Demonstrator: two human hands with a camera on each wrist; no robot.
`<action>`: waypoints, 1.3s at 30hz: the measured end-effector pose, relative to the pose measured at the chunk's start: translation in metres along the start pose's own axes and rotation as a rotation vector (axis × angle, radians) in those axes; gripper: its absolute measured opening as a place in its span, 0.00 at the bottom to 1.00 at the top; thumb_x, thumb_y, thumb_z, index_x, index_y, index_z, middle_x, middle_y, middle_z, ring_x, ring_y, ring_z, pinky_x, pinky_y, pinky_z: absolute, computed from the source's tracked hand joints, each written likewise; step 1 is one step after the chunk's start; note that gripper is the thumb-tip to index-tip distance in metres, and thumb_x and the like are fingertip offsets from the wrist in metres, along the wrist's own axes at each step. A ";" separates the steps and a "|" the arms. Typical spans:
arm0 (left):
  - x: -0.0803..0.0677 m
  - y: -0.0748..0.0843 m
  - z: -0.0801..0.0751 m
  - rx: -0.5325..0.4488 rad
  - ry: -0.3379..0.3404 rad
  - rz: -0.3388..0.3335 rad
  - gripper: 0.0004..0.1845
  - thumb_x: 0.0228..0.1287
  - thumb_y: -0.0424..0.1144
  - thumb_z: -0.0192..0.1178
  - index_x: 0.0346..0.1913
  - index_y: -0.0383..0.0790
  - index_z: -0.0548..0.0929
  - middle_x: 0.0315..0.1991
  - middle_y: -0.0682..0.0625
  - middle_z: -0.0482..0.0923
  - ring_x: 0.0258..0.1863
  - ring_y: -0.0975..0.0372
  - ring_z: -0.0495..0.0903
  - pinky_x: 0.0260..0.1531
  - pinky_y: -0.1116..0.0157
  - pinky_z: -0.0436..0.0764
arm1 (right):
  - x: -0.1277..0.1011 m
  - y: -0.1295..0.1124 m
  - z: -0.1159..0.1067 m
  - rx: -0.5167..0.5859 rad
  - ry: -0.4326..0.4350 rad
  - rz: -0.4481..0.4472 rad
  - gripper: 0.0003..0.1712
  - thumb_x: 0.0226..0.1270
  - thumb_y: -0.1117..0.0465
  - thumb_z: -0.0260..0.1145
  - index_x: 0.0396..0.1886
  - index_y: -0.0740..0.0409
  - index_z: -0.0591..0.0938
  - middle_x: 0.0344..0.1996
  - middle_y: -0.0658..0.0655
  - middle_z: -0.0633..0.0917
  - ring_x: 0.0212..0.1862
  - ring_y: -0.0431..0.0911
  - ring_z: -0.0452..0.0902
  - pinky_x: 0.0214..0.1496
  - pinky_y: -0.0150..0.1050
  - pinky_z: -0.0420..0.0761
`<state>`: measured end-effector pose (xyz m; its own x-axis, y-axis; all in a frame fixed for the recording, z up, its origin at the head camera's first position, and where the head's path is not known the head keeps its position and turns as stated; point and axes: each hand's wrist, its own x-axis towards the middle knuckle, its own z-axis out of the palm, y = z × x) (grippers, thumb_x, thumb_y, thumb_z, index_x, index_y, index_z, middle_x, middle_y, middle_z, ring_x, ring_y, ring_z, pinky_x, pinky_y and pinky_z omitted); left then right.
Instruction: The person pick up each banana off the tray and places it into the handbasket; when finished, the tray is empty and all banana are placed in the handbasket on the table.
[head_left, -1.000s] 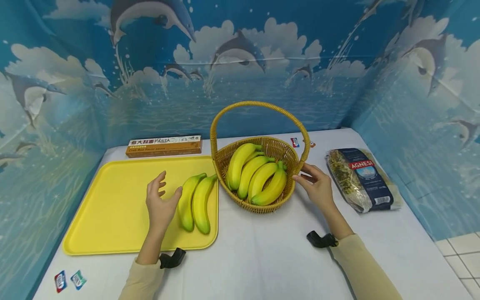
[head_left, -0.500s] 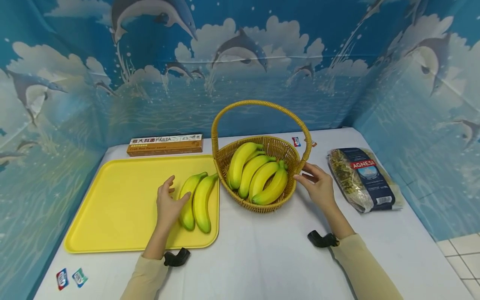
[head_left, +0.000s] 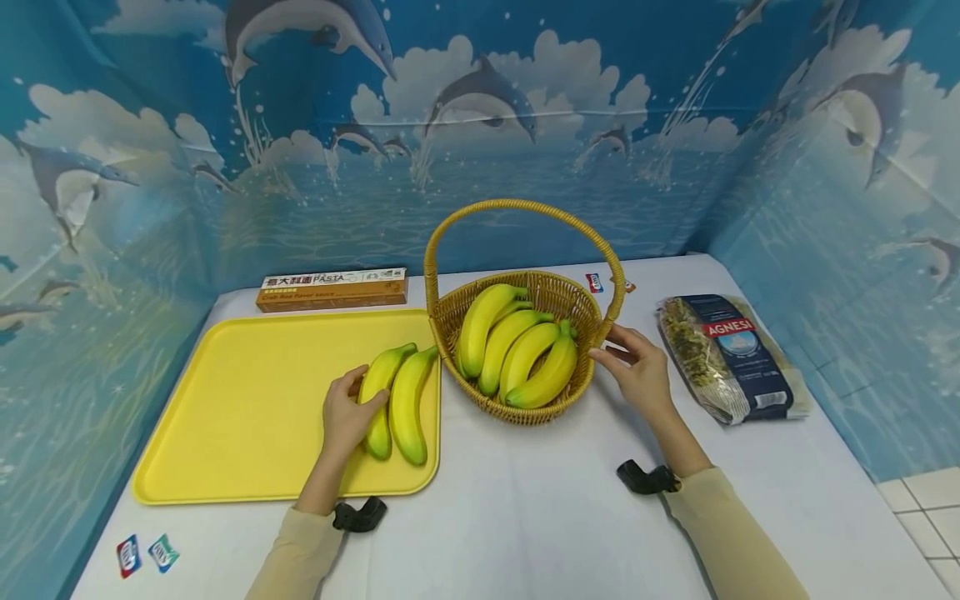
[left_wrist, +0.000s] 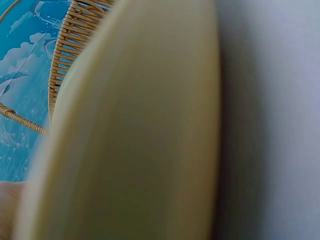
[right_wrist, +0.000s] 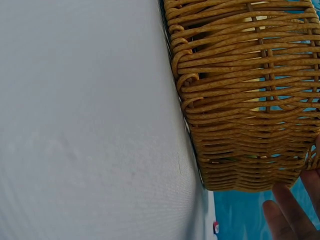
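Gripping the nearer end of two bananas [head_left: 393, 404] on the yellow tray [head_left: 240, 400], the left hand [head_left: 347, 417] curls its fingers round them. Beyond, the right hand [head_left: 637, 371] rests straight, spread fingers against the wicker basket [head_left: 525, 408], which holds four bananas [head_left: 513, 350]. Farther back lies a pasta box [head_left: 332, 288]
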<state>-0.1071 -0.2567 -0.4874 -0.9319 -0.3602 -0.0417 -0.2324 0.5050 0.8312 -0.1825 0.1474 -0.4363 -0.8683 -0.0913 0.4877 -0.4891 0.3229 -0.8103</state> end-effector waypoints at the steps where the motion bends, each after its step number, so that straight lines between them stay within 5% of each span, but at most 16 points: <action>1: 0.000 0.000 0.000 0.005 0.004 -0.001 0.32 0.60 0.39 0.66 0.67 0.35 0.72 0.54 0.36 0.71 0.52 0.48 0.70 0.52 0.53 0.71 | 0.000 0.000 0.000 0.002 -0.001 0.000 0.25 0.54 0.78 0.70 0.54 0.76 0.79 0.43 0.60 0.84 0.48 0.25 0.78 0.49 0.38 0.83; 11: -0.001 0.007 -0.006 0.028 0.045 -0.003 0.31 0.58 0.39 0.66 0.66 0.37 0.74 0.51 0.38 0.75 0.47 0.50 0.74 0.44 0.60 0.73 | 0.000 -0.002 0.000 -0.015 0.000 -0.007 0.25 0.54 0.79 0.70 0.54 0.77 0.79 0.43 0.73 0.82 0.48 0.25 0.77 0.48 0.36 0.83; 17: -0.011 0.043 -0.031 -0.048 0.121 0.069 0.29 0.58 0.37 0.67 0.64 0.38 0.76 0.52 0.39 0.78 0.46 0.51 0.74 0.45 0.58 0.73 | 0.001 -0.001 0.000 -0.007 -0.005 -0.020 0.25 0.55 0.79 0.69 0.54 0.77 0.79 0.45 0.74 0.83 0.48 0.24 0.77 0.49 0.37 0.83; 21: -0.018 0.078 -0.031 -0.086 0.120 0.175 0.28 0.56 0.36 0.68 0.62 0.40 0.78 0.50 0.40 0.79 0.44 0.52 0.76 0.45 0.57 0.75 | 0.001 0.000 0.000 -0.005 0.003 -0.010 0.25 0.54 0.79 0.69 0.54 0.77 0.79 0.44 0.75 0.82 0.48 0.25 0.77 0.49 0.36 0.83; 29: -0.012 0.140 0.018 -0.085 0.029 0.401 0.27 0.53 0.39 0.68 0.60 0.44 0.81 0.47 0.43 0.79 0.42 0.52 0.77 0.44 0.56 0.78 | 0.000 -0.001 -0.001 -0.002 0.003 -0.013 0.25 0.54 0.78 0.70 0.54 0.77 0.79 0.45 0.74 0.82 0.48 0.25 0.77 0.49 0.37 0.83; 33: 0.000 0.159 0.050 -0.057 -0.009 0.431 0.28 0.54 0.42 0.66 0.61 0.47 0.80 0.45 0.44 0.76 0.38 0.54 0.73 0.39 0.58 0.72 | 0.000 -0.001 -0.001 -0.003 -0.003 -0.013 0.25 0.55 0.78 0.69 0.55 0.77 0.79 0.45 0.74 0.82 0.49 0.24 0.77 0.49 0.37 0.83; 39: 0.016 0.170 0.088 -0.005 -0.032 0.456 0.27 0.56 0.44 0.65 0.62 0.45 0.80 0.47 0.42 0.78 0.42 0.52 0.76 0.45 0.53 0.72 | 0.000 -0.003 0.000 -0.011 -0.010 0.004 0.24 0.56 0.77 0.69 0.55 0.77 0.79 0.45 0.74 0.82 0.49 0.23 0.76 0.50 0.37 0.83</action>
<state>-0.1856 -0.1076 -0.3959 -0.9468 -0.0774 0.3122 0.2052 0.6023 0.7714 -0.1809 0.1465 -0.4334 -0.8712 -0.0995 0.4807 -0.4844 0.3337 -0.8087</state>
